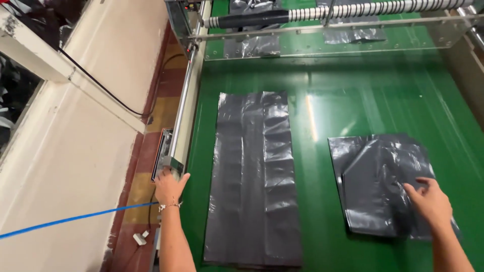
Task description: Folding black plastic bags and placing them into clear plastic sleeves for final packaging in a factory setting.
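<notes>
My left hand (170, 187) rests on the near end of the machine's metal side rail (181, 108), fingers spread, holding nothing. My right hand (430, 202) lies flat on a folded stack of dark grey plastic bags (375, 179) at the right of the green conveyor belt (353, 106). A long, flat dark grey plastic bag (254, 176) stretches lengthwise down the belt between my two hands, touched by neither.
A clear guard bar and a striped black-and-white roller (348, 11) cross the belt at the far end, with more grey film beneath. A pale wall, a black cable (98, 83) and a blue strap (70, 220) lie to the left over a red and yellow floor.
</notes>
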